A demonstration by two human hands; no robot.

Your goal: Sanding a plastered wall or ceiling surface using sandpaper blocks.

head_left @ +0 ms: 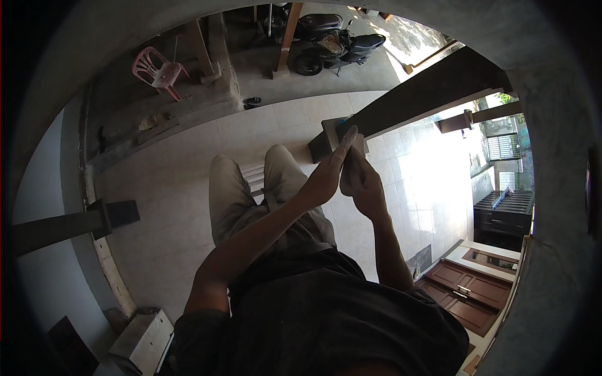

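Pale floor tiles (188, 182) lie far below my two hands, which I hold raised in front of my chest. My left forearm runs up and to the right from the lower edge; my left hand (326, 175) is flat, fingers straight and together, pointing up and slightly right. My right hand (360, 182) stands just beside it, fingers loosely curled, the two hands touching or nearly touching at the palms. Whether anything is held between them I cannot tell. My legs in light trousers (251, 194) show beneath the hands. A dark beam (433, 94) slants up to the right behind my fingertips. A pink plastic chair (158, 69) and a parked motorbike (332, 41) stand well apart on the ground level.
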